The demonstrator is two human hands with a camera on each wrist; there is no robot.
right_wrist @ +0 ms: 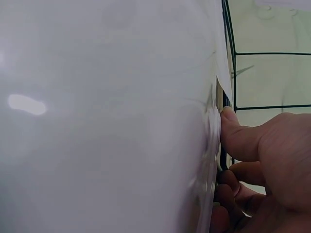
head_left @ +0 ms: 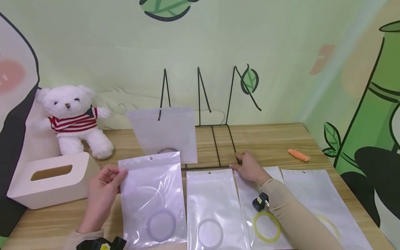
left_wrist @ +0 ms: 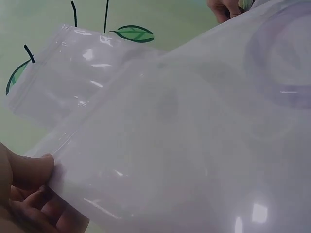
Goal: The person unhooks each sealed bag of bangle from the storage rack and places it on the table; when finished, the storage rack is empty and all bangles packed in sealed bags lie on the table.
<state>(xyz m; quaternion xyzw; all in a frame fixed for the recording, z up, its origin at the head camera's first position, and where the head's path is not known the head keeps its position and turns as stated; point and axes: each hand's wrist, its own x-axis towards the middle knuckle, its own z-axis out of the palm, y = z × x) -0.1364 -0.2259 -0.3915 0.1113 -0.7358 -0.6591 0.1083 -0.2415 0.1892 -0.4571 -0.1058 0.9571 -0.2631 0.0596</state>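
Observation:
My left hand (head_left: 104, 189) pinches the upper left edge of a clear zip bag (head_left: 150, 184) between thumb and fingers. A pale purple ring (head_left: 149, 225) shows inside that bag, which tilts up off the table. With my right hand (head_left: 252, 169) I grip the front right corner of a black wire rack (head_left: 199, 97). In the right wrist view the thumb and fingers of this hand (right_wrist: 282, 165) close round the dark wire. Another bag (head_left: 165, 132) hangs from the rack's left hook. Beside the held bag lies a bag with a whitish ring (head_left: 209, 194).
Two more bags, one with a yellow ring (head_left: 255, 225) and one farther right (head_left: 306, 191), lie along the front. An orange rolled piece (head_left: 298, 155) lies at the right. A white tissue box (head_left: 59, 191) and a white teddy bear (head_left: 70, 121) stand at the left.

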